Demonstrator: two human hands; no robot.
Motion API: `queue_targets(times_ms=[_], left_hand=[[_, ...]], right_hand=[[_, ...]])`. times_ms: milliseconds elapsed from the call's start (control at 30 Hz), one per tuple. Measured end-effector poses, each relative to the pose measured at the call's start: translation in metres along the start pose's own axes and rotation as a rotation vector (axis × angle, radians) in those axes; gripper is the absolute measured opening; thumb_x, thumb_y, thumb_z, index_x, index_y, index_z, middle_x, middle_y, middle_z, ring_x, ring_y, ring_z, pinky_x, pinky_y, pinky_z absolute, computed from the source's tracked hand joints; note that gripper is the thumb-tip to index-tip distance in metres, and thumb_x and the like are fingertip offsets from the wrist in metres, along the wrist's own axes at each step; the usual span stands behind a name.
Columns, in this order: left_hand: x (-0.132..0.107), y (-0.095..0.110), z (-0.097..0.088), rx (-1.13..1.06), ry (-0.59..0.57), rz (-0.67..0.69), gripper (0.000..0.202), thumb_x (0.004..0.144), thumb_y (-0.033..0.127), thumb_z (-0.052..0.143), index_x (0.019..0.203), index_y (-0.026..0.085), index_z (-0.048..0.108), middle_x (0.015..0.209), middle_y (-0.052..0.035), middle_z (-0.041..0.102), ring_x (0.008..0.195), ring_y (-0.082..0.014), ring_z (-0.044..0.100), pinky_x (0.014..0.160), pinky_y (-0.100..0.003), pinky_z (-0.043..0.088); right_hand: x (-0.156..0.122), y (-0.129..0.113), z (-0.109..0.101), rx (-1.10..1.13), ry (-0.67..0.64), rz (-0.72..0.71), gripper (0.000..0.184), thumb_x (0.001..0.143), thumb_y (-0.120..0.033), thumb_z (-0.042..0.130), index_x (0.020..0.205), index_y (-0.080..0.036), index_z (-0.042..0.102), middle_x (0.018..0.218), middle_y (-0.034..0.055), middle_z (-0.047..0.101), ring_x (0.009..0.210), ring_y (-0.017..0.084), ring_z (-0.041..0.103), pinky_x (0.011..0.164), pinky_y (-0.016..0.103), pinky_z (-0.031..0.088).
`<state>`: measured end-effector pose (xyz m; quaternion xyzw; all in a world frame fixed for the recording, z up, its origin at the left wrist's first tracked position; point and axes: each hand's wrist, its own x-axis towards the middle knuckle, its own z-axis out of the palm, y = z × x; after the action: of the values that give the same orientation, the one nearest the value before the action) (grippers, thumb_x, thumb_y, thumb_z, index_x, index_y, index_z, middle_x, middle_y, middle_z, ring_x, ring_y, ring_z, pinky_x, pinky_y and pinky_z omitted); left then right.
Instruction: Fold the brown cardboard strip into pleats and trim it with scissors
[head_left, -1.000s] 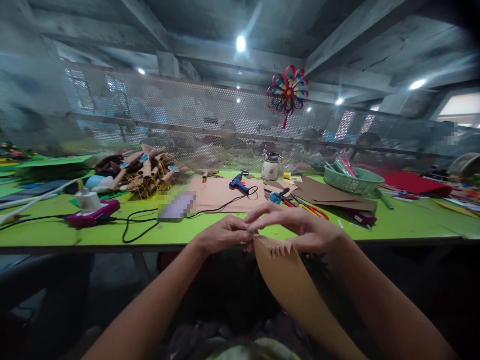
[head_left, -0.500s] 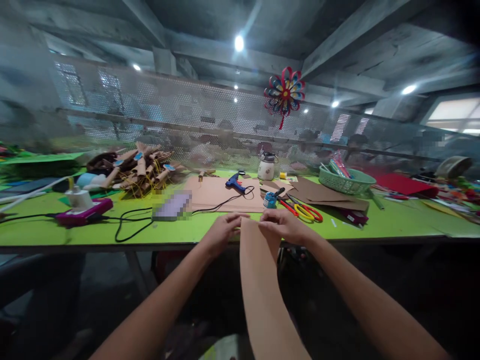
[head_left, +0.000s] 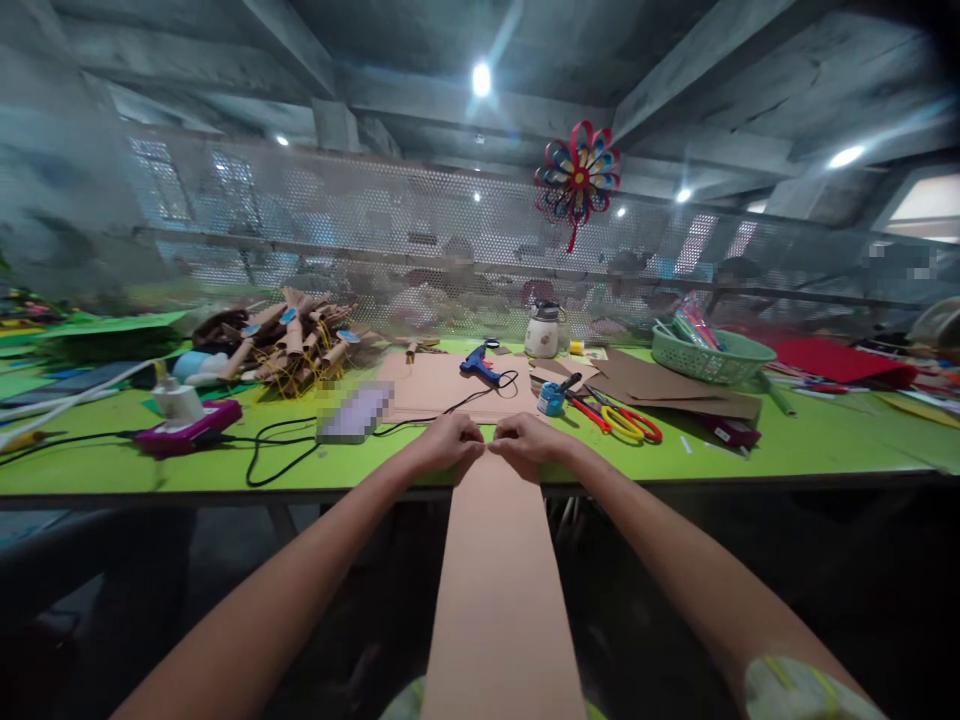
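Note:
A long strip of brown card (head_left: pixel 501 590) runs from the table's front edge down towards my body. My left hand (head_left: pixel 452 442) pinches its far end from the left, and my right hand (head_left: pixel 521 440) pinches the same end from the right. Both hands are closed, with the fingertips almost meeting over the card's edge. Just beyond them lies a stack of brown card sheets (head_left: pixel 420 385), with a blue glue gun (head_left: pixel 478 366) on top. A small blue jar (head_left: pixel 551 400) stands to the right of my right hand, beside scissors with red and yellow handles (head_left: pixel 626 422).
On the left are a purple power strip (head_left: pixel 191 428), loose black cables, a blurred-out phone-like slab (head_left: pixel 356 412) and a pile of rolled brown paper pieces (head_left: pixel 300 345). Right of centre stand a white jar (head_left: pixel 541 335) and a green basket (head_left: pixel 712 358). A mesh screen (head_left: pixel 420 240) rises behind the table.
The strip has swung from a curved, slanted position to lie straight and flatter, facing me. My hands have drawn closer together at its far end. The view has shifted slightly.

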<state>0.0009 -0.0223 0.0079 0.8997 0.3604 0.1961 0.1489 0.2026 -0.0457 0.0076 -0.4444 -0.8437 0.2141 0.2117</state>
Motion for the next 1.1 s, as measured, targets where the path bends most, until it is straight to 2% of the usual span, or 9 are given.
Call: queue_targets(times_ms=[133,367,500,633,833,967,1100], left_hand=[[-0.003,-0.006,0.001,-0.04,-0.003,-0.053,0.02,0.073,0.025,0.055,0.077,0.015,0.071,0.076,-0.003,0.067,0.073,-0.017,0.059,0.064,-0.024,0.039],[-0.005,-0.012,0.002,-0.028,-0.004,-0.025,0.018,0.073,0.024,0.054,0.077,0.015,0.069,0.077,-0.0036,0.065,0.073,-0.0168,0.057,0.063,-0.023,0.039],[-0.002,-0.007,0.001,0.042,-0.046,0.019,0.021,0.076,0.028,0.056,0.083,0.015,0.07,0.079,-0.0051,0.063,0.075,-0.0178,0.056,0.064,-0.024,0.039],[0.003,-0.003,0.009,0.088,0.011,0.058,0.019,0.077,0.03,0.059,0.083,0.016,0.071,0.079,-0.0051,0.06,0.078,-0.018,0.055,0.066,-0.024,0.039],[0.003,-0.004,0.02,0.058,0.071,0.051,0.014,0.076,0.024,0.061,0.08,0.016,0.072,0.074,-0.0028,0.058,0.075,-0.0158,0.054,0.065,-0.023,0.038],[0.003,-0.004,0.016,0.055,0.065,0.028,0.015,0.075,0.023,0.06,0.076,0.018,0.074,0.073,-0.0021,0.059,0.073,-0.0151,0.054,0.064,-0.022,0.037],[0.006,-0.003,0.009,0.083,0.005,0.035,0.017,0.074,0.026,0.06,0.074,0.017,0.075,0.071,-0.0026,0.06,0.068,-0.0143,0.053,0.06,-0.022,0.036]], right_hand=[[-0.006,0.006,0.001,-0.078,0.041,-0.063,0.019,0.081,-0.025,0.059,0.086,-0.013,0.072,0.079,0.0037,0.063,0.072,0.013,0.054,0.065,0.022,0.04],[-0.01,0.017,0.006,-0.025,0.089,-0.076,0.016,0.078,-0.022,0.061,0.083,-0.011,0.072,0.077,0.0045,0.064,0.073,0.014,0.058,0.066,0.022,0.042],[-0.007,0.017,0.005,-0.028,0.039,-0.016,0.018,0.078,-0.022,0.06,0.085,-0.009,0.07,0.077,0.0048,0.066,0.07,0.013,0.058,0.064,0.021,0.043],[-0.004,0.014,-0.001,-0.087,-0.024,-0.002,0.019,0.078,-0.022,0.06,0.086,-0.008,0.069,0.075,0.004,0.066,0.066,0.012,0.055,0.061,0.02,0.042],[0.012,0.001,-0.006,-0.218,-0.126,-0.031,0.009,0.071,-0.016,0.063,0.075,-0.011,0.07,0.065,0.0013,0.064,0.057,0.01,0.047,0.052,0.02,0.032],[0.016,-0.005,-0.003,-0.287,-0.118,-0.063,0.015,0.073,-0.013,0.059,0.08,-0.012,0.072,0.069,0.0018,0.066,0.059,0.011,0.048,0.054,0.02,0.032],[0.013,-0.006,0.0,-0.364,-0.107,-0.098,0.021,0.074,-0.011,0.055,0.083,-0.013,0.073,0.076,0.0043,0.069,0.066,0.013,0.052,0.058,0.021,0.034]])
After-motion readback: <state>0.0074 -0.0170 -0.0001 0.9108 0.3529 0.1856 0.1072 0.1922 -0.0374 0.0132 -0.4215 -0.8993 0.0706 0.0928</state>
